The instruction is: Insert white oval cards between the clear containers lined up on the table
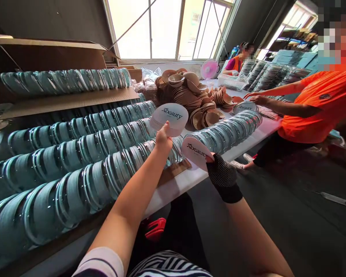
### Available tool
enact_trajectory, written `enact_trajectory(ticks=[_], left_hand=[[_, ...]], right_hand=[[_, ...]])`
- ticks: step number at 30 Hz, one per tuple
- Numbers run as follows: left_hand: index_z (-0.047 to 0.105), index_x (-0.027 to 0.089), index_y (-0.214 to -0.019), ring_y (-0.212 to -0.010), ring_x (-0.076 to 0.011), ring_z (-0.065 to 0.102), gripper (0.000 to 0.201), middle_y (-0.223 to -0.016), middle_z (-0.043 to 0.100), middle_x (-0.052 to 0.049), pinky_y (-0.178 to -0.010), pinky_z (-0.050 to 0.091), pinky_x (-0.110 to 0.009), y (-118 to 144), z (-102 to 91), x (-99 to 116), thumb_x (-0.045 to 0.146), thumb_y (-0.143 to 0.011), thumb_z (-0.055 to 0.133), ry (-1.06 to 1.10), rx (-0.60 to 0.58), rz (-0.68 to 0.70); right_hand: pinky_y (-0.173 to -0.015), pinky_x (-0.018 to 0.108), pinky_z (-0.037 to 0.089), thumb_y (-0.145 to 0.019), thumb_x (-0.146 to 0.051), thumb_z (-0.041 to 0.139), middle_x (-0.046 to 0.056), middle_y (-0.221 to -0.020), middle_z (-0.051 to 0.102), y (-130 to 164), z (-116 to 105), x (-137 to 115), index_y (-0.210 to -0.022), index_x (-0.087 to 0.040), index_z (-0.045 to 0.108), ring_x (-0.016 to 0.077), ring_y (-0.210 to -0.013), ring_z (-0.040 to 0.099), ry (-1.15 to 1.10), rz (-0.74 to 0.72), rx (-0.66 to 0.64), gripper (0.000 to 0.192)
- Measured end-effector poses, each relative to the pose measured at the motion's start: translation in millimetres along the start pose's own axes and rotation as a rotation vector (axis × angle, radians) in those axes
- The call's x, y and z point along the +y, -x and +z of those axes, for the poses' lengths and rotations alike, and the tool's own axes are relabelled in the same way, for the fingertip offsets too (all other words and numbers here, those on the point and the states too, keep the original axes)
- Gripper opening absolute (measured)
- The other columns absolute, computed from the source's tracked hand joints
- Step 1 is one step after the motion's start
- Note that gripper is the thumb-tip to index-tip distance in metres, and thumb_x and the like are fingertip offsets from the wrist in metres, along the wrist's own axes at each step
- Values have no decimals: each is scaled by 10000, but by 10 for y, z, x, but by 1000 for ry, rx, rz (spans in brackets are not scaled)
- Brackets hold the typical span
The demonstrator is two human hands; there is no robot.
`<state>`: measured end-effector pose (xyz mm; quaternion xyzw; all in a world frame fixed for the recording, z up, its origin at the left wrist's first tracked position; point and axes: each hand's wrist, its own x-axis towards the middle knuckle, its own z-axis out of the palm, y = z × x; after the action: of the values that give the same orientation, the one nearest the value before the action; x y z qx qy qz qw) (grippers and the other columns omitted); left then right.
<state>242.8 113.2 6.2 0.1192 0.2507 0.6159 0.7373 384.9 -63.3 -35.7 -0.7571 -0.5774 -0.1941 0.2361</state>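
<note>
The left hand (pixel 163 139) grips a stack of rounded "Sbeauty" cards (pixel 173 115) above the worktop (pixel 177 185), long axis crosswise, lettering dipping slightly rightward. The gloved right hand's (pixel 223 174) fingers pinch a similar card (pixel 194 151), sloping more steeply rightward.

A white oval stack of printed cards (pixel 169 116) shows smooth, matt, paper-like faces; a black cloth glove (pixel 223 177) looks rough with pale dots. Glossy, plastic-looking teal discs (pixel 222 134) gleam near the front edge of the smooth white table (pixel 187 182), shiny brown bowl-shaped pieces (pixel 185 95) toward its back.
</note>
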Motion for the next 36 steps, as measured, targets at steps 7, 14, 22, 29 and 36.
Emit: enact_trajectory(ticks=[7,14,22,29,36], left_hand=[[639,198,-1196,-1174,-190,663,371,-1155,746,-54,-1060,507,-364,9,-127,-17,42,-860,649,9,44,23],[674,161,-1136,-1235,-189,625,266,-1178,738,-69,-1064,499,-330,-46,-154,40,72,-895,607,27,7,-39],[676,155,-1128,-1276,-199,595,256,-1206,727,-79,-1080,487,-335,-78,-187,61,72,-895,611,39,18,-66],[670,145,-1132,-1264,-204,604,241,-1229,714,-90,-1079,491,-342,-89,-204,57,85,-908,604,27,19,-65],[638,167,-1229,-1229,-196,629,341,-1263,700,-79,-1083,488,-361,-11,-195,36,67,-906,597,21,-9,-14]], right_hand=[[-567,273,324,-987,-388,311,127,-766,717,-198,2,-14,-1073,-126,694,203,-639,625,152,-95,-186,472],[-587,294,283,-1020,-447,250,113,-951,727,-787,220,-400,-1245,-176,567,233,-730,650,223,-188,-537,474],[-621,282,309,-974,-306,362,117,-964,709,-918,290,-447,-1085,-151,613,189,-768,617,14,-183,-552,315],[-661,288,360,-852,-217,499,153,-916,704,-733,647,-394,-929,-147,655,204,-762,618,-192,-106,-717,188],[-473,213,337,-884,-422,428,-54,-558,495,-588,682,-260,-1016,-157,566,97,-447,409,-926,77,-942,326]])
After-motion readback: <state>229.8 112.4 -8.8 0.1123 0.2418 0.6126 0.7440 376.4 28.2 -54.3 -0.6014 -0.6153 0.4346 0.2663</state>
